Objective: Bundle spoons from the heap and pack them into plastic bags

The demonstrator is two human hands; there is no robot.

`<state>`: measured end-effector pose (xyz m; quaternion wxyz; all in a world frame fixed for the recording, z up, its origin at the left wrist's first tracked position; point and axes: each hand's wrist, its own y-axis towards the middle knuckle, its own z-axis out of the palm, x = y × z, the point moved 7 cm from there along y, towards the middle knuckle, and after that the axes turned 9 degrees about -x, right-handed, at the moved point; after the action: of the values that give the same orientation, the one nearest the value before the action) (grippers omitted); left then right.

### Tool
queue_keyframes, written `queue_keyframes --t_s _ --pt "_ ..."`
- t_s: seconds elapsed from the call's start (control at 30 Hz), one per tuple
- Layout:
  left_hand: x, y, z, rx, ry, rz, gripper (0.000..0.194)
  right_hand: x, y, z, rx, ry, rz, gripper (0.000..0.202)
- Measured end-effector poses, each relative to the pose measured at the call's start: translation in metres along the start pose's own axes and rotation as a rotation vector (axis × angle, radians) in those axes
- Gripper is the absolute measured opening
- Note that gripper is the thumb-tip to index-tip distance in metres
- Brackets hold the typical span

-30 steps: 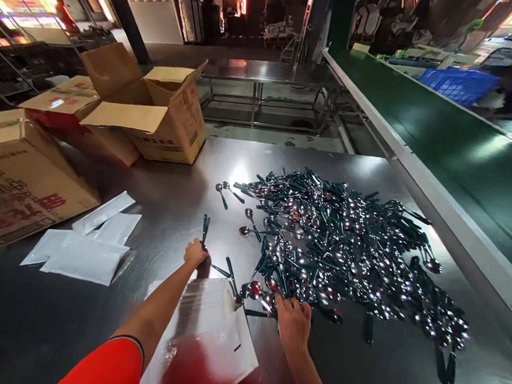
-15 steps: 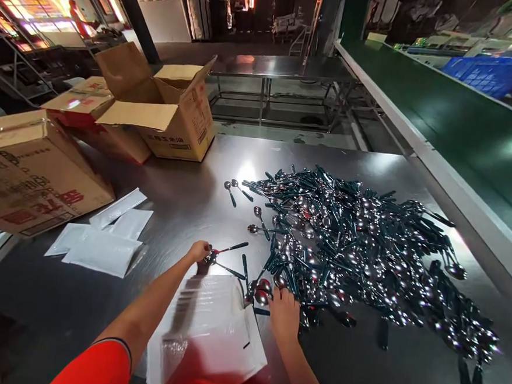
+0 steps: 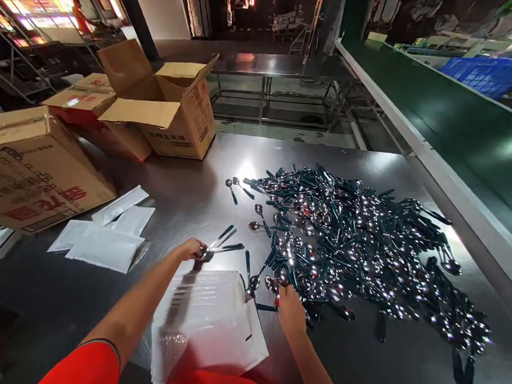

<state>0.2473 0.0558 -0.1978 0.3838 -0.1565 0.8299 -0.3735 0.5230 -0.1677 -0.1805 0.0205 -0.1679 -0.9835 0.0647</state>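
My left hand (image 3: 192,249) is closed on the bowl ends of a few spoons (image 3: 208,253), their dark handles fanning out to the right above the table. At the near left edge of a large heap of dark-handled spoons (image 3: 357,246), my right hand (image 3: 291,311) has its fingers curled round spoons (image 3: 271,284); how many is hidden. Between the hands, a few loose spoons (image 3: 254,282) lie by the corner of a stack of white plastic packets (image 3: 207,317) directly in front of me.
Several flat white packets (image 3: 103,244) lie to the left. Behind them stand a closed carton (image 3: 42,171) and an open cardboard box (image 3: 186,123). A green conveyor belt (image 3: 440,117) runs along the right side of the metal table (image 3: 186,193). Stray spoons (image 3: 261,216) lie left of the heap.
My left hand has moved slightly left, and the spoon handles in it have swung upward, with more showing. My right hand has shifted a little right along the heap's edge.
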Motion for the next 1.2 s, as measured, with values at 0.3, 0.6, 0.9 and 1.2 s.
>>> queue_keyframes --t_s 0.3,0.6,0.9,1.2 --pt "0.000 -0.059 -0.004 0.149 -0.501 -0.025 0.029 0.001 0.000 0.008 0.035 -0.005 -0.001 0.026" --pt "-0.010 -0.140 0.027 0.368 -0.816 0.070 0.040 0.018 -0.004 0.011 0.026 -0.062 0.028 0.037" --pt "0.010 -0.176 0.068 0.394 -0.876 0.047 0.017 0.016 -0.028 0.000 -0.086 -0.079 0.088 0.037" --pt "0.026 -0.179 0.071 0.236 -0.831 0.046 0.017 0.003 -0.030 -0.012 -0.087 0.047 0.002 0.028"
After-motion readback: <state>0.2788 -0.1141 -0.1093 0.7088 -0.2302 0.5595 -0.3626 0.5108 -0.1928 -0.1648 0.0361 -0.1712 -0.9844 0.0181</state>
